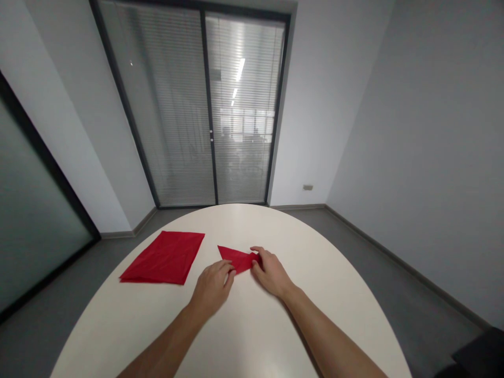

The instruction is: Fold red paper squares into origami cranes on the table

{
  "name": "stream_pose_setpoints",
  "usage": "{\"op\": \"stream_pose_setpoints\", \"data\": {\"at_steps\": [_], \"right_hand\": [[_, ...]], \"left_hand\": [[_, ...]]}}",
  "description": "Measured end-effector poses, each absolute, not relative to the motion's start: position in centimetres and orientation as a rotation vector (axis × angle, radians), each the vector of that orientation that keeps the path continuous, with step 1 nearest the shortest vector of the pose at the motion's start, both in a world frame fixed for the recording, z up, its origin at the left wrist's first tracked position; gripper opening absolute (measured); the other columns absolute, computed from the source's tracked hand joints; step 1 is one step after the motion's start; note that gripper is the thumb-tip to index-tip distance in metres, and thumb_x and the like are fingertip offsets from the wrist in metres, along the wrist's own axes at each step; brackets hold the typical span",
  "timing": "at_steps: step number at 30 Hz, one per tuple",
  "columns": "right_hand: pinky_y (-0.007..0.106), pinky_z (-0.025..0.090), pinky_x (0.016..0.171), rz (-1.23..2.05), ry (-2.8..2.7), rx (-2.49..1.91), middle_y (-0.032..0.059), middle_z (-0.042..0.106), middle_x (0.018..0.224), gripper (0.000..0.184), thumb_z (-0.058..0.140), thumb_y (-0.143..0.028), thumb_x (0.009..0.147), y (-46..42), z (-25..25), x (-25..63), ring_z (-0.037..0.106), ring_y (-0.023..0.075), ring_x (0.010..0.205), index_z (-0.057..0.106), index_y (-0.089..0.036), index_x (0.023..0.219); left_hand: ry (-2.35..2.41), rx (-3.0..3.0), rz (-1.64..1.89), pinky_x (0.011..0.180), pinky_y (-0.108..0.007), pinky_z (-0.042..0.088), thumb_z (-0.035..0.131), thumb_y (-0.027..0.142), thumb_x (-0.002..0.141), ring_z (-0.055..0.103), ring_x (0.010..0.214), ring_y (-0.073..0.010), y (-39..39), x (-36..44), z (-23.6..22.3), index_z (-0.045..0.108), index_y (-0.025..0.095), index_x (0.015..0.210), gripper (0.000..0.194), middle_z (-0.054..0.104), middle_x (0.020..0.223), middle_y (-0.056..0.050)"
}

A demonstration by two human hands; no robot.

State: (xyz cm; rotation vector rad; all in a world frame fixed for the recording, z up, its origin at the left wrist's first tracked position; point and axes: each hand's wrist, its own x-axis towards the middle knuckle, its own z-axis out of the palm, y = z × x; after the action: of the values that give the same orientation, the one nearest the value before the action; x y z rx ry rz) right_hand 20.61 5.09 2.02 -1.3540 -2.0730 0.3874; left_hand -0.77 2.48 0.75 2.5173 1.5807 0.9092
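A small folded red cloth [237, 257] lies on the white table in front of me, with a pointed corner at its far left. My left hand [212, 287] has its fingers curled together on the cloth's near left edge. At the other end, my right hand [272, 272] pinches the narrow right end between thumb and fingers, which hide part of it. To the left rests a larger red cloth [167, 258], folded flat and slightly creased, apart from both hands.
The round white table [255, 331] curves away ahead of me. Beyond it stand a glass door with blinds [244, 173] and a pale wall with a socket [307, 187]. A dark object [478, 354] shows at the lower right.
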Motion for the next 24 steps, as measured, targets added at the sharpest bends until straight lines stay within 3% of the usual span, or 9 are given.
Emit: {"op": "stream_pose_setpoints", "data": {"at_steps": [9,12,15,19,22,24], "right_hand": [[0.034,0.048,0.084,0.410,-2.025,-1.313,0.0090,0.070,0.101,0.035,0.043,-0.022,0.097,5.7,1.0,20.7,0.064,0.0219,0.091,0.051,-0.019,0.131],[0.035,0.049,0.090,0.402,-1.986,-1.223,0.0100,0.067,0.115,0.038,0.046,-0.017,0.095,6.0,0.6,20.8,0.063,0.0209,0.102,0.049,-0.019,0.133],[0.038,0.047,0.098,0.266,-2.032,-1.201,0.0107,0.063,0.125,0.037,0.050,-0.011,0.090,6.1,0.9,20.8,0.058,0.0227,0.113,0.059,-0.020,0.125],[0.043,0.044,0.100,0.114,-2.182,-1.245,0.0099,0.065,0.125,0.030,0.053,-0.012,0.089,5.2,2.0,20.0,0.056,0.0258,0.117,0.071,-0.023,0.111],[0.042,0.040,0.109,0.178,-2.320,-1.176,0.0099,0.063,0.134,0.036,0.048,-0.021,0.095,3.8,2.3,18.8,0.055,0.0247,0.124,0.065,-0.020,0.127],[0.044,0.032,0.116,0.253,-2.436,-1.167,0.0139,0.050,0.149,0.049,0.046,-0.030,0.098,2.8,2.2,18.0,0.044,0.0274,0.138,0.050,-0.014,0.144]], "left_hand": [[1.518,2.488,0.961,0.094,-0.040,0.053,0.052,0.012,0.091,0.067,0.103,-0.0233,2.9,-0.7,0.1,0.067,0.019,0.089,0.017,0.072,0.109,-0.008],[1.551,2.456,0.954,0.093,-0.041,0.054,0.054,0.010,0.089,0.067,0.103,-0.0241,2.9,-0.6,0.1,0.067,0.019,0.107,0.024,0.072,0.111,-0.009],[1.508,2.495,0.938,0.097,-0.041,0.052,0.053,0.009,0.089,0.065,0.108,-0.0237,2.9,-0.6,0.1,0.064,0.020,0.123,0.038,0.070,0.119,-0.009],[1.529,2.558,0.863,0.098,-0.041,0.052,0.051,0.007,0.089,0.065,0.109,-0.0235,2.8,-0.6,0.2,0.072,0.023,0.114,0.036,0.069,0.119,-0.008],[1.557,2.594,0.830,0.101,-0.043,0.051,0.051,0.009,0.090,0.062,0.115,-0.0251,2.8,-0.6,0.1,0.071,0.021,0.117,0.036,0.067,0.125,-0.010],[1.555,2.619,0.811,0.103,-0.044,0.050,0.050,0.011,0.092,0.061,0.118,-0.0259,2.8,-0.7,0.0,0.071,0.020,0.119,0.036,0.066,0.129,-0.010]]}}
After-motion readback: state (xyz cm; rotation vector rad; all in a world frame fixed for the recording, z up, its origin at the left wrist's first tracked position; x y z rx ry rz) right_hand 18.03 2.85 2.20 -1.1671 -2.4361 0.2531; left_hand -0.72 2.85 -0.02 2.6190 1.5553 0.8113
